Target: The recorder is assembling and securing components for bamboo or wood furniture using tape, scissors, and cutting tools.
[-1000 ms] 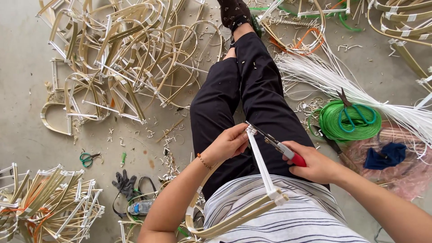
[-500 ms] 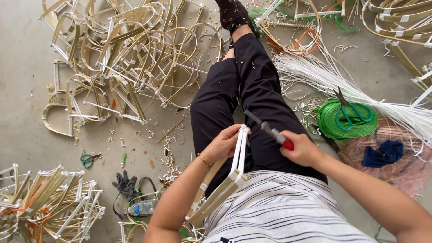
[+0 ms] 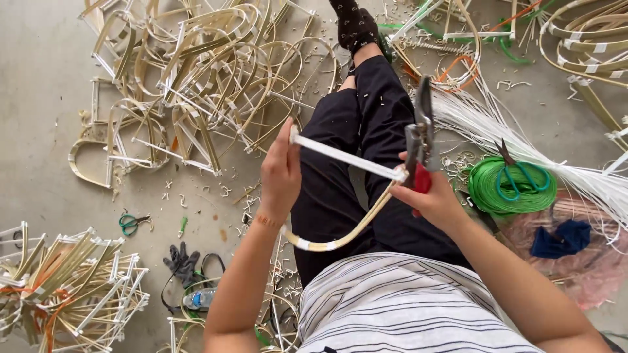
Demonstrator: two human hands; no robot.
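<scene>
Above the black-trousered lap, the left hand (image 3: 280,175) is pinching one end of a curved bamboo frame (image 3: 347,159) — its straight white bar slanting left-to-right, slightly down — while the right hand (image 3: 435,199) is squeezing red-handled pliers (image 3: 420,140) pointing up.

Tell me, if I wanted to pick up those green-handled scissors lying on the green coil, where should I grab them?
Probably by the two handle loops, coming from above. The green-handled scissors lie flat on the green coil, loops open and unobstructed, while the dark blades point up and away.
</scene>
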